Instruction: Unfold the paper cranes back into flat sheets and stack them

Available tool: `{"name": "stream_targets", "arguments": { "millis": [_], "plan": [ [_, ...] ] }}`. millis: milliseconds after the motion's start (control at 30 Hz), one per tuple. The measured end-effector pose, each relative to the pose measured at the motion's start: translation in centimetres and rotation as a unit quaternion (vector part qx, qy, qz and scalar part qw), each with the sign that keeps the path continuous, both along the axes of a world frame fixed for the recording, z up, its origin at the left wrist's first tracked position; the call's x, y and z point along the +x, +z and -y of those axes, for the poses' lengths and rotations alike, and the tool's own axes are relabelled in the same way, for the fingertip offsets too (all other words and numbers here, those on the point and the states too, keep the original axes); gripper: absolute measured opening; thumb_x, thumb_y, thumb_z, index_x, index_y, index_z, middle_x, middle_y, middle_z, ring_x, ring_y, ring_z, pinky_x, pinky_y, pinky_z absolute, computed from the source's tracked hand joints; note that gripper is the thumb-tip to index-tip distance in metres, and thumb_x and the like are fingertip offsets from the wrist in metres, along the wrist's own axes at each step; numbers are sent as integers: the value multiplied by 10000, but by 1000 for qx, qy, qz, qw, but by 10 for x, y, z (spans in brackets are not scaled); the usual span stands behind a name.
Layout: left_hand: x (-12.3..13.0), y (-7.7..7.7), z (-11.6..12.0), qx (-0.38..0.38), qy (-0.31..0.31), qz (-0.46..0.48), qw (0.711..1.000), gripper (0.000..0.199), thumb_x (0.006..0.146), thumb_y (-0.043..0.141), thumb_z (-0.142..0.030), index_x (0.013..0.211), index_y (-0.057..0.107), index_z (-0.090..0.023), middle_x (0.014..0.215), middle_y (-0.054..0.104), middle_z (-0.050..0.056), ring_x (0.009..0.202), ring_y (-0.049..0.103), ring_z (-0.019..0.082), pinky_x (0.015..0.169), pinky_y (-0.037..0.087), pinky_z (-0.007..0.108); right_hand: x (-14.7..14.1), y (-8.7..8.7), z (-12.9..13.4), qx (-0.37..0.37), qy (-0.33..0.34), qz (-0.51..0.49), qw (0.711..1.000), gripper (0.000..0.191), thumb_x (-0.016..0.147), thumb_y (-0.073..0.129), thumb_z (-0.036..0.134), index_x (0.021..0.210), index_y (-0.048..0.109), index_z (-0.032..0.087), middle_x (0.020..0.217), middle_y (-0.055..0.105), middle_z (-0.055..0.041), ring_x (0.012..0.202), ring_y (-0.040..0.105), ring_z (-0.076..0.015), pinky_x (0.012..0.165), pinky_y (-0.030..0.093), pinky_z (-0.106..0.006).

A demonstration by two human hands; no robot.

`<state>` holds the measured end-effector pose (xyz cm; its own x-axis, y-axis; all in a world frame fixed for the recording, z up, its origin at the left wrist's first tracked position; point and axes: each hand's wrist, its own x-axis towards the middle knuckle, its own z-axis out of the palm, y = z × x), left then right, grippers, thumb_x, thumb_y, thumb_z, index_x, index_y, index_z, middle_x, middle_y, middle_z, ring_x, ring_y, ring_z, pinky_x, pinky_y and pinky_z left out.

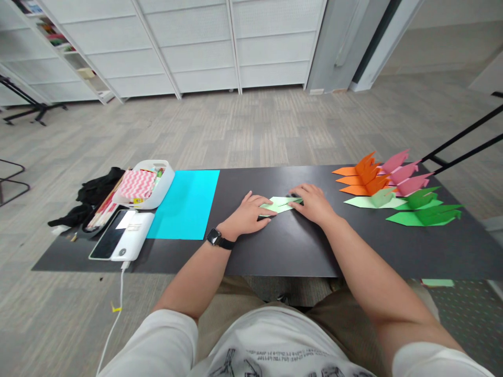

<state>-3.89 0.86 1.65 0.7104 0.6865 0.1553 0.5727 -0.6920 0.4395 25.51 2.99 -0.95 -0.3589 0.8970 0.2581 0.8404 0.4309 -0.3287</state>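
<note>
1. Pale green paper [281,203] lies midway between the table's [275,251] side edges; creased, apparently unfinished;
2. left hand [249,213] rests on it, fingers loosely spread; right hand's [315,206] fingers bend at its right end, pinch unclear;
3. paper birds [371,183] toward the right edge look finished.

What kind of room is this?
Probably an office-type workroom or craft studio: patterned carpet floor, tall white panelled units along the wall, and a dark table bearing folded paper figures.
</note>
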Motion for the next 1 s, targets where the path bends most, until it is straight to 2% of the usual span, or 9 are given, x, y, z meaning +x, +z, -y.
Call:
{"name": "stream_targets", "arguments": {
  "millis": [100,233,300,533,667,767,867,1000],
  "plan": [
    [7,1,5,28,29,-11,999,284,991,713,-377,1262,797,-358,1375,670,66,1382,549,277,1347,151,660,-4,5,1,25,7,-15,1000,218,1007,664,331,1185,762,252,1181,741,-116,1123,646,-331,943,465,-473],
    [14,-1,9,37,50,-28,998,344,978,732,-450,1302,778,-345,1374,642,91,1377,535,297,1339,175,664,-11,6,5,4,112,-20,993,221,1054,598,319,1115,806,276,1077,771,-80,1035,679,-277,919,488,-428],
    [15,-1,9,36,49,-31,998,360,980,726,-460,1317,768,-342,1364,639,94,1373,536,299,1337,187,659,-15,5,6,-8,142,-10,990,224,1047,611,314,1130,817,285,1061,772,-76,1032,681,-274,926,494,-427],
    [15,4,11,19,12,-7,1000,359,1012,673,-402,1360,726,-332,1250,720,61,1300,604,270,1355,168,617,-17,4,6,3,114,-4,993,233,1021,632,291,1156,821,305,1163,782,-82,1107,666,-301,975,482,-479],
    [17,4,13,3,-45,16,999,314,1021,660,-391,1313,741,-308,1353,730,60,1360,607,256,1366,184,555,-17,5,6,1,117,-2,993,222,1023,633,300,1152,814,300,1220,792,-68,1152,673,-298,1004,467,-486],
    [18,3,12,-10,-71,45,996,265,1046,610,-338,1275,739,-300,1351,745,39,1348,627,227,1350,253,503,-17,3,5,-5,129,-3,992,215,1012,662,326,1168,807,301,1246,786,-68,1183,667,-303,1029,459,-495],
    [16,0,6,3,-32,73,997,239,1048,581,-286,1236,725,-254,1336,743,57,1323,638,219,1320,320,480,-17,1,5,-11,139,-5,990,248,998,680,310,1217,796,319,1283,768,-66,1211,649,-306,1056,451,-503],
    [12,-8,-2,8,4,63,998,340,970,706,-307,1301,680,-235,1482,666,87,1436,565,263,1333,289,527,-19,0,6,-6,138,-2,990,280,1001,669,278,1244,796,332,1353,720,-80,1278,609,-317,1068,443,-511]
  ]
}}
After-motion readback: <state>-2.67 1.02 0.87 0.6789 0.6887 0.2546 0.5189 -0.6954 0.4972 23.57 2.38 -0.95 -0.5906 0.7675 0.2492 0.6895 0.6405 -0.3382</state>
